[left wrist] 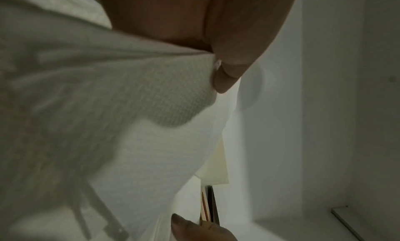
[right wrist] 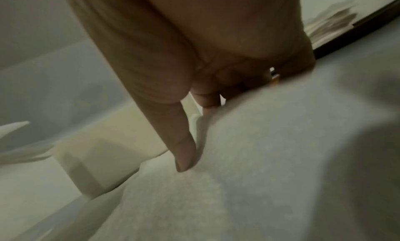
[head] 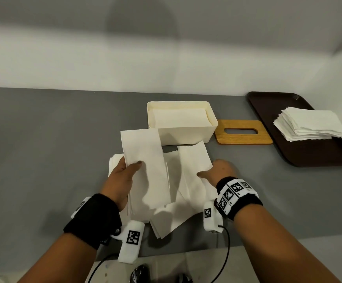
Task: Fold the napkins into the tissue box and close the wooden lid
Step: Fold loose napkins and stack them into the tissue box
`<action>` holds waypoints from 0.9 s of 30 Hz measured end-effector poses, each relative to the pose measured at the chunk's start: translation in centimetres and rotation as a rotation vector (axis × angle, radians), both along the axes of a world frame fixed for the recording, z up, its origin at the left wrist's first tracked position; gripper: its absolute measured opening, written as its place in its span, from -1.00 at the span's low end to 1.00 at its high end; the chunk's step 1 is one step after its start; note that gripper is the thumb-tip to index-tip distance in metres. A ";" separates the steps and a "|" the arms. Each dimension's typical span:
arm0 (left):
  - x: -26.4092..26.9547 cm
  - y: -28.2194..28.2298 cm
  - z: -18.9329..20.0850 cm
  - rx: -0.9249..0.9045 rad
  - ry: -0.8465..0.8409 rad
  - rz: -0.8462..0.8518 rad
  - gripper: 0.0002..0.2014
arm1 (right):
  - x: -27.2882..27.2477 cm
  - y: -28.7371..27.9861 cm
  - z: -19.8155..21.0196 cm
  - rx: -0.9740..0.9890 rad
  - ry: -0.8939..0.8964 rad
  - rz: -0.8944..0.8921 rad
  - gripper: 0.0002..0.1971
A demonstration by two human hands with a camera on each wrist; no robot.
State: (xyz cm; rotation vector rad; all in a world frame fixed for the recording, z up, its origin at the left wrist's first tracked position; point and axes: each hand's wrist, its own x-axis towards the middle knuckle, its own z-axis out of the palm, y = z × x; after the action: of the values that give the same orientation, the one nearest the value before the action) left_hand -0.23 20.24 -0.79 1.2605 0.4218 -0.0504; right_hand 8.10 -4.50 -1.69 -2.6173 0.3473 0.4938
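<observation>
White folded napkin (head: 145, 160) pinched in left hand (head: 123, 180), another napkin (head: 194, 162) in right hand (head: 221, 170).

Grey table (head: 43, 139) with tissue box (head: 184, 133), wooden lid (head: 243, 137), brown tray (head: 308, 152), loose napkins (head: 166, 219).

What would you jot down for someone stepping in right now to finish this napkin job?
Left hand: holds a folded napkin lifted above the table, thumb on top.
Right hand: pinches a second napkin beside it.
Loose napkins lie on the grey table under both hands.
Tissue box: open, already has napkins inside.
Wooden lid: flat on the table right of the box, not on yet.
Spare stack sits on the brown tray at far right.
Left to do: fold and load the remaining napkins, then fit the lid.
</observation>
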 end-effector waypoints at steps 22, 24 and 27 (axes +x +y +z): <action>-0.2 -3.3 0.9 -0.288 0.081 -0.114 -0.42 | -5.6 6.1 4.8 1.051 -0.213 0.032 -0.83; -0.3 -3.2 0.6 -0.266 0.099 -0.113 -0.46 | -5.7 6.2 5.3 1.108 -0.231 0.061 -0.80; -0.6 -2.9 0.2 -0.246 0.075 -0.102 -0.56 | -5.5 6.1 6.9 1.227 -0.264 0.166 -0.79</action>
State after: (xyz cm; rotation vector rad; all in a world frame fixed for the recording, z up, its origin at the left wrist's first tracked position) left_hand -0.86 17.38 -0.60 1.0391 0.4029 -0.2307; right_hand 2.56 1.56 5.21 -1.4718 -0.2263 0.2583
